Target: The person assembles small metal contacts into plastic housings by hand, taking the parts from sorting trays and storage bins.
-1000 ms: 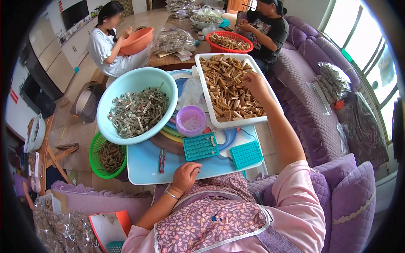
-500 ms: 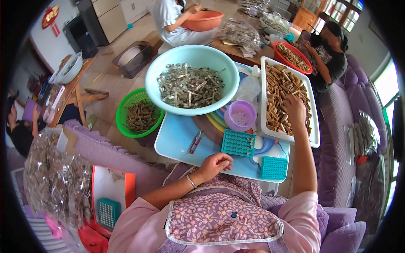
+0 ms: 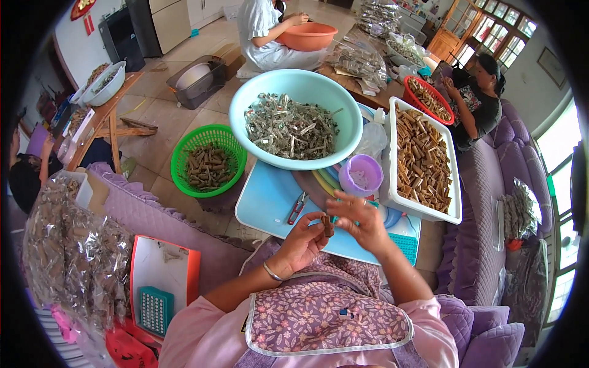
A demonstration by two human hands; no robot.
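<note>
Pinching a small brown piece (image 3: 328,226) between thumb and fingers, the left hand (image 3: 305,240) is holding it up over the near part of the blue surface (image 3: 261,199). The right hand (image 3: 359,222) is hovering just beside the piece with its fingers spread; whether a fingertip is touching it, one cannot tell. Beneath and beyond that hand, a teal tray (image 3: 405,246) is showing in part. Red-handled snips (image 3: 297,208) are lying on the surface near the left hand. Farther back, a purple bowl (image 3: 348,175) is sitting between a light blue basin (image 3: 351,126), which is holding clear and greyish pieces, and a white tray (image 3: 414,210), which is carrying a heap of brown pieces. Left of the basin, a green basket (image 3: 184,158) is holding more brownish pieces. Across the room, one person (image 3: 253,27) is sitting by an orange basin (image 3: 308,39).
</note>
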